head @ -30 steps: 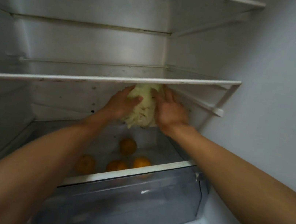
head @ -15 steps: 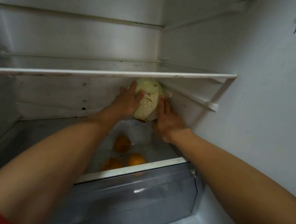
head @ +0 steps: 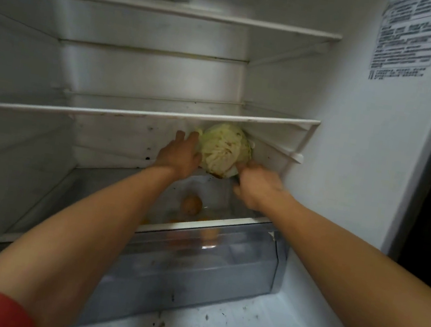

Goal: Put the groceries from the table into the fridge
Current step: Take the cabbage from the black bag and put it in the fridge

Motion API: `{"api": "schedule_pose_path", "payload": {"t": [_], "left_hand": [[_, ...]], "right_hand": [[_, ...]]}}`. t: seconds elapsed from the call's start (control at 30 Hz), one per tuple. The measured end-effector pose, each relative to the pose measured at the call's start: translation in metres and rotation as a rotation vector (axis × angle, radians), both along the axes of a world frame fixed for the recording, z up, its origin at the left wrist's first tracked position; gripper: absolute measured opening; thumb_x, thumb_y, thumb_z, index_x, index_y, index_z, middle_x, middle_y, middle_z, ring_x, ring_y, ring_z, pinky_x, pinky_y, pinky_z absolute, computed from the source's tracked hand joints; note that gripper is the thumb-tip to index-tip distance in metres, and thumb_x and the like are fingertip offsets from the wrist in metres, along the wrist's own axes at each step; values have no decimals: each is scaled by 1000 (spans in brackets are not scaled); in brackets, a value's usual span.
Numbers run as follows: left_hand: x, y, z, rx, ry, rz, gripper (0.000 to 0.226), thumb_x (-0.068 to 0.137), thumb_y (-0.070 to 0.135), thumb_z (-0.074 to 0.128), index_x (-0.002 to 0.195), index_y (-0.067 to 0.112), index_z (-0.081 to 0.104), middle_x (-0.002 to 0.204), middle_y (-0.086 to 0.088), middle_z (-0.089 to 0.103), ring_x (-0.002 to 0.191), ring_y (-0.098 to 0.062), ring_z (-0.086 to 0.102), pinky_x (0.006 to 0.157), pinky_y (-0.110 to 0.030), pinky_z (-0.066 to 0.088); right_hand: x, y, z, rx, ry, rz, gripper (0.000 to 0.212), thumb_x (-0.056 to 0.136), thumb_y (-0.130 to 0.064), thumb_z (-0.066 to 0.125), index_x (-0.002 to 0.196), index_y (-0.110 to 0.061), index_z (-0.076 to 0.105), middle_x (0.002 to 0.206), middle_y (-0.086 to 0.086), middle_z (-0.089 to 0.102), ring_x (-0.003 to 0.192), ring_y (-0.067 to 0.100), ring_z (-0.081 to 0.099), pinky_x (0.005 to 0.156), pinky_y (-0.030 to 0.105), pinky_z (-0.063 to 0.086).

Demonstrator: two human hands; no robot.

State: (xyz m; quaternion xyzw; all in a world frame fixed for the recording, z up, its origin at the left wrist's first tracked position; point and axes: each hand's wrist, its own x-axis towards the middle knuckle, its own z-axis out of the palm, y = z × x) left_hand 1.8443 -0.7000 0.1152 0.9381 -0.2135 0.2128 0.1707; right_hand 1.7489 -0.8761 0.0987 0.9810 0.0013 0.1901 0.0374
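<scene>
Item: left hand (head: 180, 155), bare, red sleeve at the shoulder. It is lying flat and open-fingered against the left flank of the pale green, round, leafy cabbage head (head: 223, 149), touching it without closing round it.

Item: the cabbage head. It is sitting at the back right of the fridge, on the glass cover above the clear plastic crisper drawer (head: 193, 266), just under the white-edged glass shelf (head: 143, 116). Its crown is nearly touching that shelf; whether it is actually touching cannot be told. Roughly a ball, it is showing no clear long axis; its cut base seems to be facing down and toward the camera.

Item: right hand (head: 257, 185). It is lying lower than the left, loosely curled, its fingertips reaching to the cabbage's lower right edge. Neither grip is clamping; both hands are bracketing the head, left high, right low. The left is lying nearer its middle, so any last nudge would probably go rightward and back.

Item: orange round fruits (head: 191, 204), several. They are lying inside the drawer, partly hidden by the left forearm and blurred through the cover; no count is possible.

Not in view: the surface with any remaining groceries.
</scene>
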Motion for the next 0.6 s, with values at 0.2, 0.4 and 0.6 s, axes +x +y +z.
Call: {"api": "schedule_pose_path", "payload": {"t": [0.2,0.4,0.6], "left_hand": [[-88,31,-6,292,-102,133,37,93,31,47,124,12,53,124,-15,49,112,-36,51,84,-42,45],[-219,69,-35,327,-183,240,27,92,30,46,107,12,60,116,-13,56,109,-34,54,77,-40,46],[-372,122,-94,307,-127,372,24,94,27,45,102,10,59,105,-12,57,98,-33,55,65,-35,36]], "right_hand": [[-53,31,2,-37,-47,118,42,90,-31,53,127,-13,47,126,15,53,113,35,53,78,39,44],[-127,75,-17,-81,-113,320,42,89,-33,53,125,-13,47,124,13,51,115,32,50,80,41,46],[-224,127,-67,-91,-98,582,38,90,-32,51,123,-14,49,123,11,52,113,31,50,78,40,45]]}}
